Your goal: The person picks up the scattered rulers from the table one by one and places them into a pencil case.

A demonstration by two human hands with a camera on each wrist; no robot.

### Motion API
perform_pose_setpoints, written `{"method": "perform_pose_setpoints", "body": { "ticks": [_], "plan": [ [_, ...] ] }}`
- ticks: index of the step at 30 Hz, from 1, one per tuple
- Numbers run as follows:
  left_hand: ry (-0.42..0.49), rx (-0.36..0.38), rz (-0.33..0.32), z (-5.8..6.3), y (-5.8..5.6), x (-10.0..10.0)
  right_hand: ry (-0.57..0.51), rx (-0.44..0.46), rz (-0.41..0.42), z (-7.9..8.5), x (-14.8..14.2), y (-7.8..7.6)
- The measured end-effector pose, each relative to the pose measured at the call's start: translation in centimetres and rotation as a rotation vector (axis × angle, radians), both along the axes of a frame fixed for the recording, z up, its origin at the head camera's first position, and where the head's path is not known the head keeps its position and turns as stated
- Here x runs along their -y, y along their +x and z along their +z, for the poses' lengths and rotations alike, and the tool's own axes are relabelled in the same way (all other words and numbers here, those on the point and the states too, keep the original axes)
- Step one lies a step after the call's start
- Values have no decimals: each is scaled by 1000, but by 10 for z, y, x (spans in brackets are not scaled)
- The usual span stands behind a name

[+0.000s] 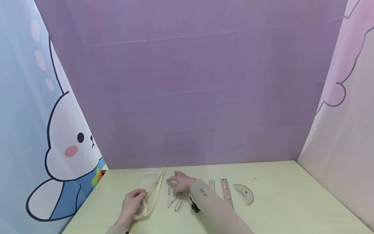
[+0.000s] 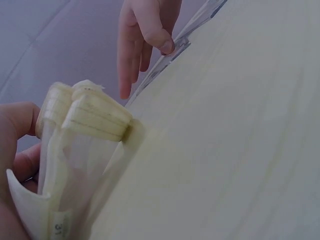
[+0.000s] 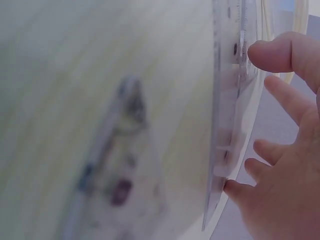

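My left hand [image 1: 132, 203] pinches the edge of a cream translucent pouch [image 1: 152, 198] with fabric borders, at the left of the table. In the left wrist view the pouch [image 2: 77, 160] stands partly folded, with its fabric end toward the right hand. To the right of the pouch lie a clear set square [image 1: 170, 197] and a clear ruler [image 1: 179, 206], overlapping at one end. My right hand [image 1: 181, 182] is over their far ends with its fingers spread. Its thumb is right at the clear plastic edge in the right wrist view, and the palm hides part of both pieces.
Past my right forearm are another clear ruler [image 1: 211, 184], a pink ruler [image 1: 226, 192] partly behind the sleeve, and a clear protractor [image 1: 246, 195]. A tiny dark item [image 1: 255, 179] lies farther right. A purple curtain [image 1: 193, 97] closes off the table's back edge.
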State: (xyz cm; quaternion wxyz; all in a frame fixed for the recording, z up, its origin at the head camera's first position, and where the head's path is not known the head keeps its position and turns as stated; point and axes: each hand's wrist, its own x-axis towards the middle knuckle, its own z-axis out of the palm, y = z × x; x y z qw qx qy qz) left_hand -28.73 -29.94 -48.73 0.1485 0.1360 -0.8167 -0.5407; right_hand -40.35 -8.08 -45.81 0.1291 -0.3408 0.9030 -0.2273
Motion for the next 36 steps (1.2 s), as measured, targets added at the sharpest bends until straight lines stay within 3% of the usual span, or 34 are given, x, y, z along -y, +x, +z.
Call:
{"method": "perform_pose_setpoints", "body": {
  "ticks": [8, 19, 30, 36],
  "plan": [
    [1, 3, 4, 0, -1, 0, 45, -6, -22, -8, 4, -5],
    [-9, 13, 10, 1, 0, 0, 73, -12, 2, -1, 3, 2],
    [-17, 8, 0, 4, 1, -1, 69, -34, 36, -1, 3, -2],
    [-15, 13, -2, 3, 1, -1, 63, -20, 15, -2, 5, 1]
  ]
}}
